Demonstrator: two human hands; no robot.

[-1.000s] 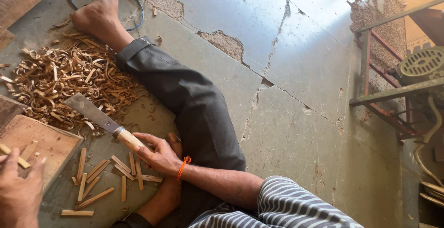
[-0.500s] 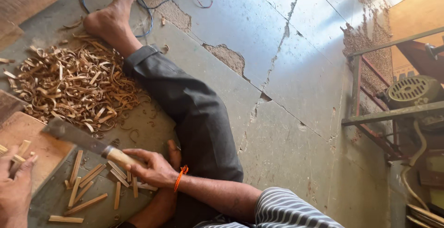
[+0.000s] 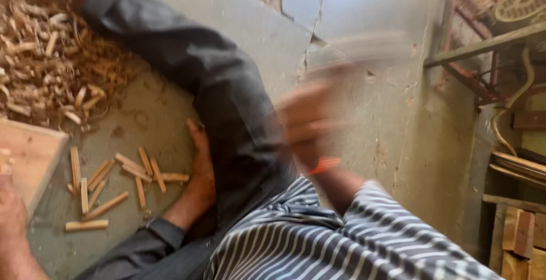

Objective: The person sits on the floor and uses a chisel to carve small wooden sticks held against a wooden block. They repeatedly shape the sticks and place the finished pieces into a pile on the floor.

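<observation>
I logged a heap of pale wood shavings (image 3: 48,64) on the cracked concrete floor (image 3: 364,143), short cut sticks (image 3: 114,180) scattered just beside it, a rusted metal frame (image 3: 483,47) at the wall, and what looked like stacked timber (image 3: 520,234) below.

Wood block (image 3: 31,158) at the left edge, cut wood sticks (image 3: 114,183) beside it on the floor.
Block: pale, flat-topped, corner pointing right, partly cut off by the frame. Sticks: short, light-brown, roughly a dozen, lying flat and scattered at mixed angles, some touching or overlapping, just right of the block.
</observation>
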